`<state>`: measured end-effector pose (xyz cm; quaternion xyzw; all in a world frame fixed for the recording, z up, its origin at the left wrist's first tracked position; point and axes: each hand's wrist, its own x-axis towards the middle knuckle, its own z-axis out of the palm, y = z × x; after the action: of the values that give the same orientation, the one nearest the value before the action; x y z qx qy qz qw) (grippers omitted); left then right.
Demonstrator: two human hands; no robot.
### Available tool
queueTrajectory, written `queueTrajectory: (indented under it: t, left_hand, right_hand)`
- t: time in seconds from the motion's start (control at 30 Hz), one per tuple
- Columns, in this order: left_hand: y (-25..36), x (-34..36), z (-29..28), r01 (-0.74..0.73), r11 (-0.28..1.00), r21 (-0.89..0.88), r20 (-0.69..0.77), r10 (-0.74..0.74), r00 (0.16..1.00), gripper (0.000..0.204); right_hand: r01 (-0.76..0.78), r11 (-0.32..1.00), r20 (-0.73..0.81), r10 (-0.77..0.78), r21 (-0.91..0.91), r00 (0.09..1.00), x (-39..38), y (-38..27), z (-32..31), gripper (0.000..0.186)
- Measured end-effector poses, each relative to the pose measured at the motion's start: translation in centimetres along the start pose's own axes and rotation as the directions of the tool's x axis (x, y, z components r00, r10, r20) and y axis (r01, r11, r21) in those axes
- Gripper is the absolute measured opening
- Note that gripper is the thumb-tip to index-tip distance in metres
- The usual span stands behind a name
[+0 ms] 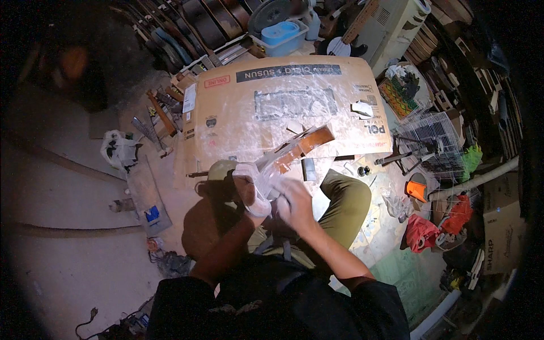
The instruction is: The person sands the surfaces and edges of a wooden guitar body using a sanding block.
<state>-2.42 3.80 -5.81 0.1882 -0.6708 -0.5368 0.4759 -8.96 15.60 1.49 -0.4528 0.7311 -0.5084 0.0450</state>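
Note:
A dust-coated piece of brown and orange wood [309, 143] slants up and right from my lap over the edge of a cardboard sheet. My left hand [251, 190], in a pale, dusty glove, is closed around its lower end. Just to the right, my right hand [292, 203] is bare and motion-blurred, its fingers curled against the lower part of the piece; what they hold, if anything, I cannot make out. A small white scrap [361, 109] lies on the cardboard [218, 133], and a narrow grey block [309, 169] sits below its near edge.
Wood strips and tools [161, 116] lie left of the cardboard, with a white plastic bag [116, 147]. Behind stand guitar-like bodies [212, 25] and a plastic tub [275, 39]. On the right are a wire cage [447, 147], red bags [422, 232], an orange-and-black object [415, 186] and cardboard boxes [498, 226].

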Motion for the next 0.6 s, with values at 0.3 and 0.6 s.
queueTrajectory:
  t: [0.3,0.6]
  left_hand:
    - [-1.8,-2.7,1.0,0.449,0.785,-0.427,0.058,-0.472,0.88,0.054]
    - [-5.2,-4.6,-1.7,0.435,0.739,-0.514,0.271,-0.341,0.9,0.047]
  right_hand:
    - [-0.096,0.995,-0.003,0.097,0.029,0.995,-0.1,1.5,-0.9,0.04]
    - [-0.131,0.962,0.035,0.126,0.24,0.991,0.0,-2.3,-0.5,0.036]
